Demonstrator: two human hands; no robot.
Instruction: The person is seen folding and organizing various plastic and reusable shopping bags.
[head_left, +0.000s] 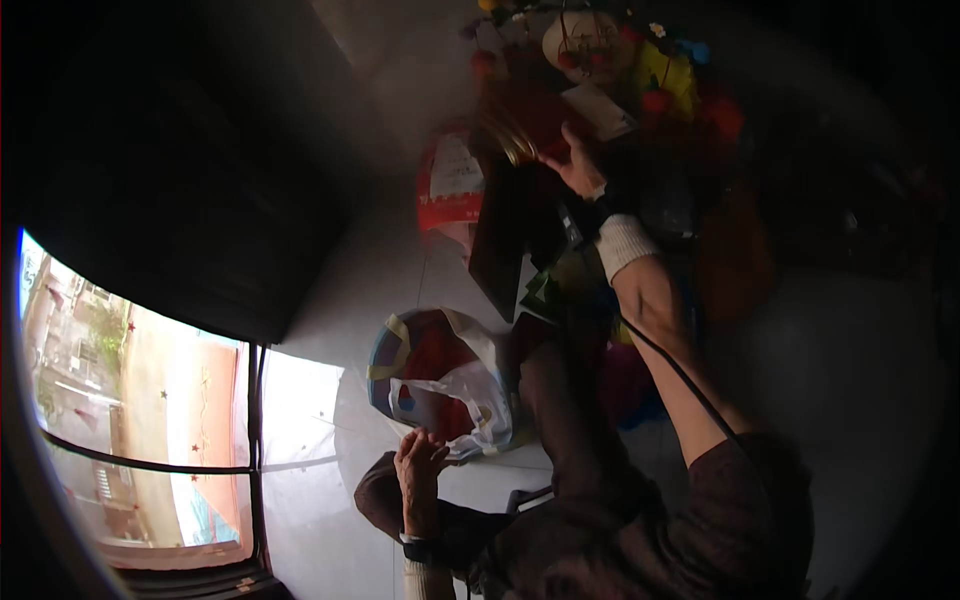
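Observation:
My right hand reaches far forward over a dim, cluttered surface, thumb and fingers apart. Its fingertips are beside some gold-coloured curved strips at a dark red piece; no hold on them shows. A pale card or paper lies just beyond. Low on the left, my left hand has its fingers curled in at the near edge of an open bag with red inside. Crumpled clear plastic lies in the bag's mouth. What the left fingers hold, if anything, is hidden.
A red and white bag stands on the grey tiled floor, left of the dark surface. Colourful ornaments and a pale round thing crowd the far end. A bright glass door is at the left. A black cable runs along my right arm.

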